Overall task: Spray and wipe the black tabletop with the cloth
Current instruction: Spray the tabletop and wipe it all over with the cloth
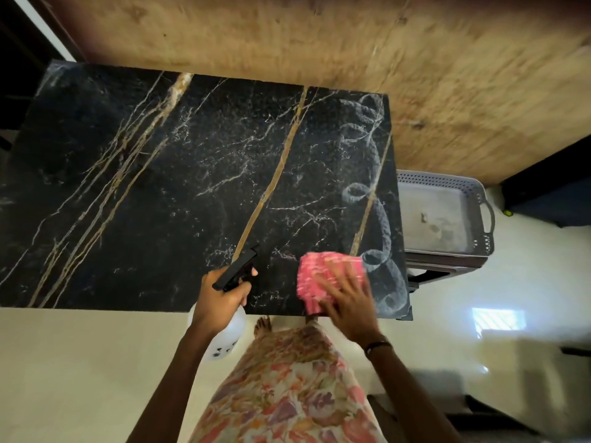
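Observation:
The black marble-patterned tabletop (179, 174) with gold and white veins fills the middle of the head view. Pale looping wipe streaks (380, 219) run along its right side. My right hand (350, 306) presses flat on a pink cloth (323, 276) at the table's near right corner; the hand and cloth look blurred. My left hand (220, 298) grips a spray bottle (228, 337) with a black trigger head and a white body. It sits at the near edge, nozzle pointing over the table.
A grey perforated plastic basket (479, 215) stands on a stand right beside the table's right edge. A wooden wall (319, 36) backs the table. Pale glossy floor (80, 362) lies in front, with my floral dress and bare feet below.

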Demonstrator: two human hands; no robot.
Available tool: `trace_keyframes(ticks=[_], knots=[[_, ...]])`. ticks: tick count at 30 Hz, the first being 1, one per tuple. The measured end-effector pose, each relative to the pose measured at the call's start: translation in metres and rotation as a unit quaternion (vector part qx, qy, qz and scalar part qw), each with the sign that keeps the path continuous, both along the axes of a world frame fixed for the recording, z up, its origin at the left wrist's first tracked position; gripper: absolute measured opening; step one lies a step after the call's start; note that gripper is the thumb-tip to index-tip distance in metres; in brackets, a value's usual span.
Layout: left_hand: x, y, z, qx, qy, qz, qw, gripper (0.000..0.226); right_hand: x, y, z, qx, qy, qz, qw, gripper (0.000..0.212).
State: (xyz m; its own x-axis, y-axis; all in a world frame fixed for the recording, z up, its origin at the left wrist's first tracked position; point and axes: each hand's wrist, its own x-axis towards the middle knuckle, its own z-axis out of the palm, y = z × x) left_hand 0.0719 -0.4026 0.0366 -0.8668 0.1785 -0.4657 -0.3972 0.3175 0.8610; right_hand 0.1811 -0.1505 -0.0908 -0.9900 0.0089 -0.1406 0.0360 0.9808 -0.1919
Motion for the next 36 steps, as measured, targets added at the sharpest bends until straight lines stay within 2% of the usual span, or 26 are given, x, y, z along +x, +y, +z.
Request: trace_keyframes(ticks=[5,9,13,17,21,24,27,31,34,36], knots=[[-0.012,0.018,-0.001,0.008,0.009,-0.006,1.000,0.036,-0.040,0.081,0.006,0.005,0.003,-0.144,0.990,0.058],[-0.021,0.039,-0.001,0.000,0.018,-0.010,1.000,0.034,-0.112,0.074,0.006,-0.023,0.016,-0.192,0.981,0.060],[-0.035,0.073,-0.001,-0.004,0.030,-0.033,0.999,0.025,-0.136,0.043,0.001,-0.018,0.015,-0.075,0.997,0.056],[-0.051,0.108,-0.002,-0.011,0.036,-0.034,0.999,0.031,-0.096,0.063,0.001,-0.011,0.025,0.045,0.999,0.054],[-0.072,0.136,-0.006,-0.017,0.044,-0.031,0.998,0.026,-0.093,0.130,0.001,-0.010,0.036,0.007,0.999,0.053],[-0.089,0.149,-0.011,-0.002,0.043,-0.004,0.999,0.017,-0.143,0.160,-0.003,-0.020,0.041,-0.062,0.997,0.053],[-0.105,0.164,-0.011,0.004,0.052,0.004,0.999,0.015,-0.208,0.154,-0.004,-0.033,0.053,-0.098,0.993,0.054],[-0.127,0.186,-0.013,0.015,0.068,0.000,0.998,0.020,-0.255,0.122,-0.005,-0.026,0.045,-0.028,0.998,0.054],[-0.145,0.196,-0.019,0.006,0.069,0.011,0.998,0.023,-0.235,0.129,-0.004,-0.017,0.049,0.076,0.996,0.055],[-0.155,0.203,-0.020,0.013,0.058,0.015,0.998,0.014,-0.214,0.155,-0.006,-0.026,0.057,0.084,0.995,0.055]])
